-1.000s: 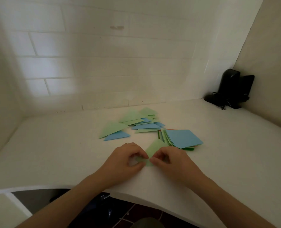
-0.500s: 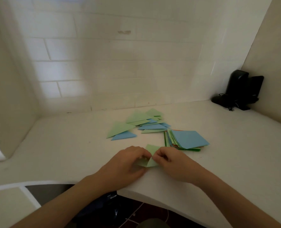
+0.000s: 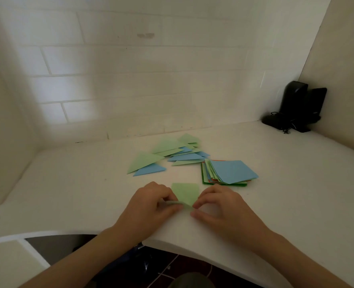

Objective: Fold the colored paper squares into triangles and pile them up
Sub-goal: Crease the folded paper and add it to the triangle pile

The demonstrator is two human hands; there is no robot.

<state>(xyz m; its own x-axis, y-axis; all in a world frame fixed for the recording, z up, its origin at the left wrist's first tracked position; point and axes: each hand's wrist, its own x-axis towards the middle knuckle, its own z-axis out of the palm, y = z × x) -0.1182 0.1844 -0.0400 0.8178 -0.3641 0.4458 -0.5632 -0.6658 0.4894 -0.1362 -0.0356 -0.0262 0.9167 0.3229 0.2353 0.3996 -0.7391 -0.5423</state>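
Between the left hand (image 3: 151,206) and right hand (image 3: 217,206), both pinching its near edge, the light green paper square (image 3: 186,193) lies on the white table (image 3: 286,194), extending away toward the scattered folded triangles (image 3: 172,154).

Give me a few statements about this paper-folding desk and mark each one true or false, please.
1. Both hands hold the light green paper near the desk's front edge. True: the left hand and the right hand each pinch its near edge.
2. The top sheet of the unfolded stack is red. False: it is blue.
3. The folded triangles lie farther from the person than the held paper. True.
4. The folded triangles are all blue. False: green and blue ones are mixed.
5. A black device stands in the desk's far left corner. False: it stands in the far right corner.
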